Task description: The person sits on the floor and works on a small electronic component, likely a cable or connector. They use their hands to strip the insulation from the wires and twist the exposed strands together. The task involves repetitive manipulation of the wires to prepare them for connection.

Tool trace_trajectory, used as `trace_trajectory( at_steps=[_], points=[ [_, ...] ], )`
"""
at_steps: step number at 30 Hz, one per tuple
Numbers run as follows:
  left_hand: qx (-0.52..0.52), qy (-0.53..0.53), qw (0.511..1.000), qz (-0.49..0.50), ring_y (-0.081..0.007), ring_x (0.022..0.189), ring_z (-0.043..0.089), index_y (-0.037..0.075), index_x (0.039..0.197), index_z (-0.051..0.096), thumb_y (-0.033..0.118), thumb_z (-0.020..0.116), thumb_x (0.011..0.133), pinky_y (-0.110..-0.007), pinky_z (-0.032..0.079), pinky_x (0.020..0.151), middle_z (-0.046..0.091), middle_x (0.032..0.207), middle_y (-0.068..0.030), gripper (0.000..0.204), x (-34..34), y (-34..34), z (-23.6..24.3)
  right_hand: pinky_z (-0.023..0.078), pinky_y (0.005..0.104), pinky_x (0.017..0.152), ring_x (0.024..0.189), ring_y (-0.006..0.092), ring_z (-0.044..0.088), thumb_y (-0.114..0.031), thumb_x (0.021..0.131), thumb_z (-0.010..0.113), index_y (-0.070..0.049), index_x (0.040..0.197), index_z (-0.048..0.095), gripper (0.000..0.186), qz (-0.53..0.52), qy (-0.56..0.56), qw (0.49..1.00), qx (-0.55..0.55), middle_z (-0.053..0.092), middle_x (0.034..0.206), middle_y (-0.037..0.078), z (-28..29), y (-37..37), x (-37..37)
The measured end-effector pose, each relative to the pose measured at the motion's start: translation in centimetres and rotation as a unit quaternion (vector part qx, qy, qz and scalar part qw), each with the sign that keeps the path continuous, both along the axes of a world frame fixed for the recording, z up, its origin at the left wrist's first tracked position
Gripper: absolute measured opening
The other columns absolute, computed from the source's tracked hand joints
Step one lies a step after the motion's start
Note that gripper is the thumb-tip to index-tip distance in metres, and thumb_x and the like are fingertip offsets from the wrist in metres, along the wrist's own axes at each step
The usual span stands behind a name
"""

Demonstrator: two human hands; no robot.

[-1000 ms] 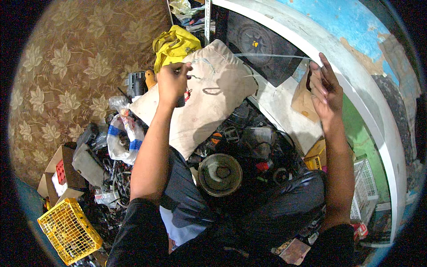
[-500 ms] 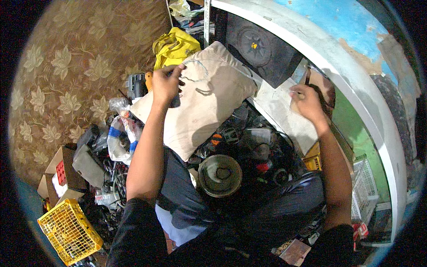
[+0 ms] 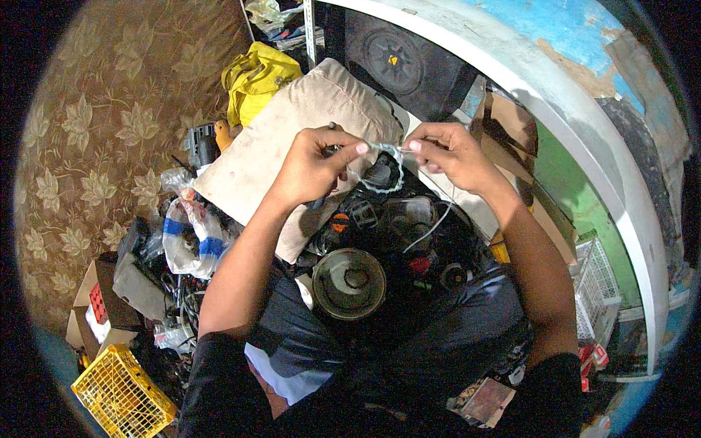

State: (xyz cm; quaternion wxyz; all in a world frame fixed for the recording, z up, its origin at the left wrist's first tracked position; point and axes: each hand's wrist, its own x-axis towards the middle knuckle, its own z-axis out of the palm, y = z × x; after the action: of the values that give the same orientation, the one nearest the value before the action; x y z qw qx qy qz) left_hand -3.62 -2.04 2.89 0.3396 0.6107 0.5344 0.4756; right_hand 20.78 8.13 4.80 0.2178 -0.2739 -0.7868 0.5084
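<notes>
At centre, clock datum: bowl (image 3: 330,274), round, its mouth facing up.
Cord (image 3: 400,175): pale and twisted; found between 12 and 1 o'clock, spanning the gap from left hand (image 3: 314,164) to right hand (image 3: 458,157), with a loop hanging below.
Left grip: between 11 and 12 o'clock; thumb and forefinger pinched together on the cord, remaining fingers curled.
Right grip: 1 o'clock; thumb and forefinger pinched on the cord's opposite side, lower fingers bent and slightly blurred.
Loose strand (image 3: 437,226): thin, pale; trailed below the right hand, tip at 2 o'clock. Its join to the loop could not be told.
Cushion (image 3: 255,171): beige; 11 o'clock, partly hidden by the left hand.
Cloth (image 3: 257,79): yellow; 11 o'clock, beyond the cushion.
Speaker (image 3: 398,62): black; between 12 and 1 o'clock.
Crate (image 3: 123,393): yellow; 8 o'clock.
Basket (image 3: 595,292): white; 3 o'clock.
</notes>
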Motion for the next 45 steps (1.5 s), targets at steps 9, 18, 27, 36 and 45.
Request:
trace_trajectory(
  at_steps=[9,18,27,36,45],
  points=[
    [0.111,0.149,0.982,-0.034,-0.0126,0.059,0.06,0.0,0.094,0.076,0.016,0.073,0.092,-0.029,0.048,0.053,0.065,0.076,-0.0085,0.017,0.2,0.3,-1.3,0.024,0.0227,0.047,0.051,0.0021,0.032,-0.021,0.102,0.059,-0.005,0.105,0.072,0.022,-0.067,-0.017,0.994,0.08,0.041,0.06,-0.01,0.7,-0.4,-0.2],
    [0.068,0.124,0.99,0.026,-0.0123,0.056,0.061,-0.002,0.093,0.076,0.019,0.072,0.092,-0.029,0.048,0.046,0.066,0.079,-0.0081,0.021,0.6,0.4,-1.8,0.039,0.024,0.056,0.065,0.0042,0.05,-0.021,0.089,0.077,0.004,0.095,0.077,0.026,-0.072,-0.065,0.995,0.027,0.065,0.073,-0.001,0.8,-1.8,-1.1],
    [0.208,0.013,0.978,-0.024,-0.0195,0.096,0.066,0.004,0.121,0.07,0.018,0.063,0.099,-0.032,0.053,0.086,0.069,0.107,-0.0124,0.027,1.8,0.7,-1.6,0.053,0.0336,0.082,0.083,0.0156,0.068,-0.019,0.089,0.074,0.003,0.098,0.075,0.023,-0.035,-0.052,0.993,0.103,0.076,0.087,0.014,0.4,-1.7,-1.3],
    [0.084,0.113,0.99,-0.024,-0.0184,0.076,0.067,-0.001,0.105,0.075,0.018,0.068,0.096,-0.033,0.053,0.073,0.073,0.093,-0.0142,0.022,1.9,0.5,-2.0,0.05,0.0312,0.072,0.074,0.0123,0.062,-0.017,0.088,0.074,0.002,0.096,0.075,0.02,-0.055,-0.062,0.983,0.162,0.071,0.077,0.01,0.9,-2.0,-1.3],
    [0.082,0.129,0.983,0.1,-0.0264,0.068,0.07,0.0,0.092,0.077,0.019,0.072,0.091,-0.037,0.054,0.068,0.072,0.079,-0.0192,0.021,2.2,0.5,-1.6,0.053,0.0356,0.077,0.078,0.0211,0.07,-0.021,0.086,0.074,0.0,0.09,0.075,0.021,-0.131,-0.083,0.979,0.135,0.074,0.082,0.015,1.5,-1.7,-0.9]
  ],
)
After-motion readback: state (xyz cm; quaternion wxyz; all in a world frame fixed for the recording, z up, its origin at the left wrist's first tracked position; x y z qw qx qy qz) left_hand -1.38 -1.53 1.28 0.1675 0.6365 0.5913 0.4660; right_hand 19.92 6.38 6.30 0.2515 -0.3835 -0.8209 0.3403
